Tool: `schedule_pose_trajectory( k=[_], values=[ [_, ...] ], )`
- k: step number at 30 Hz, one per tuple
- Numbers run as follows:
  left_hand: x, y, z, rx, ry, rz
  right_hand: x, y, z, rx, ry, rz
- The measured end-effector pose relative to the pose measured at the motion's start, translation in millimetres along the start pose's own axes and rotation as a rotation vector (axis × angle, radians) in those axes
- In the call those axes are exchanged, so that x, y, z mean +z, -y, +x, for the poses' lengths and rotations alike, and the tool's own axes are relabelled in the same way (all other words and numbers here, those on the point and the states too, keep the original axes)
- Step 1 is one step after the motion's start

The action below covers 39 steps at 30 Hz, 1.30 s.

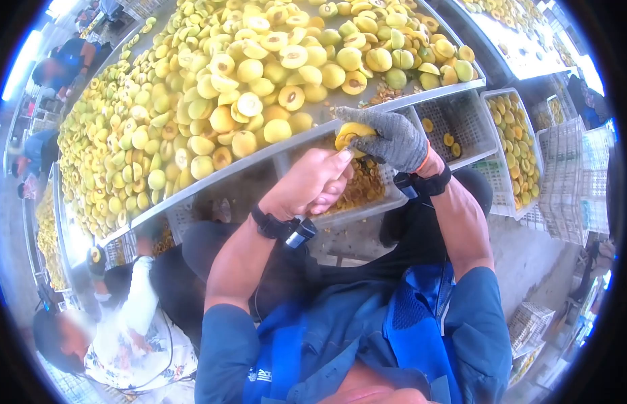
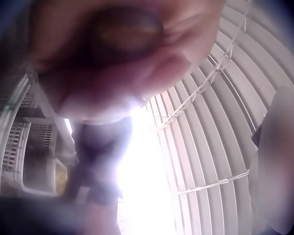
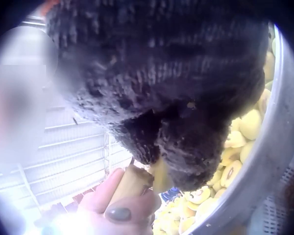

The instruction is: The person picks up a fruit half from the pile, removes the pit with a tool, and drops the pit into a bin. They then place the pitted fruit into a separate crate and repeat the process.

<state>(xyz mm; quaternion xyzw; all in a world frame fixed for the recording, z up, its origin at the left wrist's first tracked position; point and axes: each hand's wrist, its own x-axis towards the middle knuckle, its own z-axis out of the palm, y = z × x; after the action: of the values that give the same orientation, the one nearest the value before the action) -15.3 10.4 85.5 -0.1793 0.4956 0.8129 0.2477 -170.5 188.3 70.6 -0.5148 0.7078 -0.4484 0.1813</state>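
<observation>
Yellow fruit half [image 1: 354, 132]: up between both hands, seemingly over the scrap crate [image 1: 367, 211], I'd guess so bits drop straight in
Right hand [image 1: 394, 138]: pinching that half, probably steadying it for the other one
Glove [image 3: 161, 73]: grey knit, kinda fuzzy, likely helps on slick fruit
Left hand [image 1: 310, 178]: bare, fingers curled round a stubby pale handle [image 3: 131, 185], looks like wood; can't make out its business end
Table [image 1: 435, 93]: metal, raised rim, seems to stop stuff rolling off
Fruit pile [image 1: 249, 67]: lots of halves, smooth round backs, brown-centred cut faces
Side crate [image 1: 485, 108]: pale plastic, more yellow fruit inside
</observation>
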Motion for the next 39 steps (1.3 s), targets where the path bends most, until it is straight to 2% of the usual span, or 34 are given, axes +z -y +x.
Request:
schedule_pose_trajectory(
  k=[4, 7, 10, 13, 16, 20, 23, 29, 31, 34, 37, 39],
  values=[
    [-13, 4, 0, -0.044, 0.117, -0.048, -6, 6, 0, -0.05, 0.011, -0.091],
    [-20, 2, 3, -0.042, 0.122, 0.022, 2, 0, -2, -0.094, -0.025, -0.093],
    [-19, 7, 17, 0.135, -0.215, 0.636, 19, -4, -4, -0.078, -0.105, -0.099],
    [-16, 27, 23, 0.559, -0.553, 1.062, 30, -7, -8, -0.104, -0.173, -0.169],
    [-17, 27, 26, 0.554, -0.552, 1.073, 35, -9, -10, -0.119, -0.2, -0.221],
    [-13, 12, 22, 0.433, -0.415, 0.854, 38, -9, -7, -0.171, -0.254, -0.265],
    [-21, 11, 26, 0.405, -0.354, 0.784, 35, -8, -5, -0.066, -0.204, -0.073],
    [-23, 8, 23, 0.275, -0.25, 0.538, 30, -9, -9, 0.062, -0.15, 0.069],
    [-22, 5, 20, 0.243, -0.221, 0.489, 38, -13, -12, 0.08, -0.208, 0.052],
    [-24, 8, 22, 0.248, -0.174, 0.392, 43, -6, -13, 0.099, -0.274, -0.006],
    [-23, 15, 25, 0.339, -0.208, 0.431, 49, -2, -13, 0.095, -0.318, 0.019],
    [-26, 20, 29, 0.468, -0.296, 0.608, 47, 4, -10, 0.094, -0.311, 0.021]
  ],
)
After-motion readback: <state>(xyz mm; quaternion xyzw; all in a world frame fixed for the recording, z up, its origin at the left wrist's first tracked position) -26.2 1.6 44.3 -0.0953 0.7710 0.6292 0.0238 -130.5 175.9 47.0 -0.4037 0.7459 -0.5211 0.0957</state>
